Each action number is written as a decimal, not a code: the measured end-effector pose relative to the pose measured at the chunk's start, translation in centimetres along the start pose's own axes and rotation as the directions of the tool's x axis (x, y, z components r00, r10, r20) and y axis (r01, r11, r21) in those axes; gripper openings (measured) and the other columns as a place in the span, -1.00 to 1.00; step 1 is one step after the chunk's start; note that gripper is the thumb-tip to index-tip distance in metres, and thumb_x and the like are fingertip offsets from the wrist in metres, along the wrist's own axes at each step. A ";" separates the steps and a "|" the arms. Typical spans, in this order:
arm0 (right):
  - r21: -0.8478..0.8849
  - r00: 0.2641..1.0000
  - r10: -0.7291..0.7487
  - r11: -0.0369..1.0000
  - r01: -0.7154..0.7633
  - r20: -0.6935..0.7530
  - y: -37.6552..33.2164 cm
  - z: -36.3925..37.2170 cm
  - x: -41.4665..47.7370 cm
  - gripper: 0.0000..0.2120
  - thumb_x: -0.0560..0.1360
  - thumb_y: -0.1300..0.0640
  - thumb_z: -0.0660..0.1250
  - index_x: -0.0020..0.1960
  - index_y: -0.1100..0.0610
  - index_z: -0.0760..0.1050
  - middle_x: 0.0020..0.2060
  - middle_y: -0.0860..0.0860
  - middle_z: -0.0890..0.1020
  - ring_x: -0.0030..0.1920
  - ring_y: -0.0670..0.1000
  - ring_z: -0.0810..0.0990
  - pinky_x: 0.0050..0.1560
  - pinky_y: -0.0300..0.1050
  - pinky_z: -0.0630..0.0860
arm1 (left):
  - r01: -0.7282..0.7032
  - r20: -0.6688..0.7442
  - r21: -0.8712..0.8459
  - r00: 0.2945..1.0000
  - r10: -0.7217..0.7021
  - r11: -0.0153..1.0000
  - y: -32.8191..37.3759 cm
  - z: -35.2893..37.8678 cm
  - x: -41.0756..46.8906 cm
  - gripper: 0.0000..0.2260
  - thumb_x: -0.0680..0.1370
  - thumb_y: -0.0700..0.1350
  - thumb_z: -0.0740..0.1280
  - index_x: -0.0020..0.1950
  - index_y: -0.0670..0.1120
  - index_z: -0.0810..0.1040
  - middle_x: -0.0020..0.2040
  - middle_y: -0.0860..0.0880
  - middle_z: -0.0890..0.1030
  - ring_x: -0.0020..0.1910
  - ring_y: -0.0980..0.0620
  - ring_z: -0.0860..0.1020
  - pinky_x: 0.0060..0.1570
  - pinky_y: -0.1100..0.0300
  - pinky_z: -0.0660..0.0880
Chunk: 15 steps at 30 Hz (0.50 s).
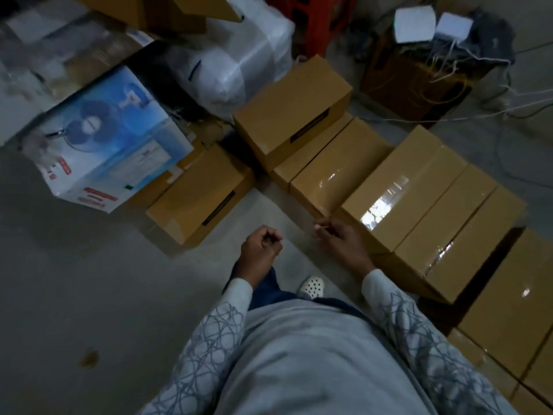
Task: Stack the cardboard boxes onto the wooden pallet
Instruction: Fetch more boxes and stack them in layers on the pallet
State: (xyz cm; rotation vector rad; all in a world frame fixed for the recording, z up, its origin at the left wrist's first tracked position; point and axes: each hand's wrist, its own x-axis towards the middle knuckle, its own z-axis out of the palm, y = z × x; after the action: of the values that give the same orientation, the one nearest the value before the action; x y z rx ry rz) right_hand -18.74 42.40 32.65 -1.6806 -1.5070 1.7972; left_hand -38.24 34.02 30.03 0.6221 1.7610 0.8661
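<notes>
Several brown cardboard boxes lie on the floor ahead. One box (197, 196) lies flat at centre left, and another (291, 110) sits raised behind it. A row of taped boxes (413, 187) runs to the right, with more boxes (514, 313) at the right edge. I see no wooden pallet in this view. My left hand (261, 245) hangs over the bare floor with its fingers curled and nothing in it. My right hand (338, 238) is loosely curled beside the near corner of the taped row, holding nothing.
A blue and white fan carton (110, 145) lies at the left. White plastic-wrapped bundles (236, 64) sit behind it. At the back right stands a brown box (419, 82) with white devices and trailing cables. Grey concrete floor (89, 280) spreads to my left. My white shoe (312, 286) shows below.
</notes>
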 end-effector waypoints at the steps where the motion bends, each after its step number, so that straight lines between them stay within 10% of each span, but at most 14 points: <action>1: -0.017 1.000 0.002 1.000 -0.001 0.009 -0.9 0.1 1.8 -0.86 0.67 0.13 0.33 0.17 0.13 0.61 0.01 0.08 0.68 -0.06 0.00 0.66 -0.14 -0.29 0.55 | 0.045 0.018 0.004 0.999 -0.045 0.999 0.5 -0.2 1.9 -0.83 0.51 -0.35 0.37 -0.11 -0.08 0.61 -0.19 -0.03 0.64 -0.21 0.01 0.58 -0.24 0.27 0.53; 11: 0.064 0.958 0.267 0.963 -0.262 -0.104 -9.5 2.5 24.4 -0.83 0.70 0.10 0.27 0.21 0.12 0.56 0.03 0.04 0.66 -0.07 -0.05 0.64 -0.23 -0.44 0.50 | 0.218 0.205 0.240 0.941 -0.269 0.946 8.6 -4.8 29.2 -0.92 0.56 -0.30 0.37 -0.06 -0.14 0.59 -0.19 -0.07 0.62 -0.23 0.01 0.57 -0.25 0.27 0.47; 15: 0.152 0.922 0.348 0.933 -0.325 -0.168 -11.7 4.2 36.9 -0.85 0.69 0.00 0.28 0.17 0.01 0.57 0.02 0.03 0.71 -0.10 -0.04 0.69 -0.08 -0.20 0.58 | 0.161 0.240 0.365 0.935 -0.260 0.917 11.9 -4.9 43.5 -0.93 0.53 -0.32 0.37 -0.08 -0.16 0.60 -0.22 -0.05 0.61 -0.22 0.05 0.56 -0.22 0.25 0.46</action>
State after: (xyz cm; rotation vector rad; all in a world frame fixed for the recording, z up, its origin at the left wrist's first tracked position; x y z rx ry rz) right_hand -38.51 73.28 19.54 -2.0831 -1.0550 1.7760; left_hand -57.32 72.70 15.78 0.7229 1.6845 0.3007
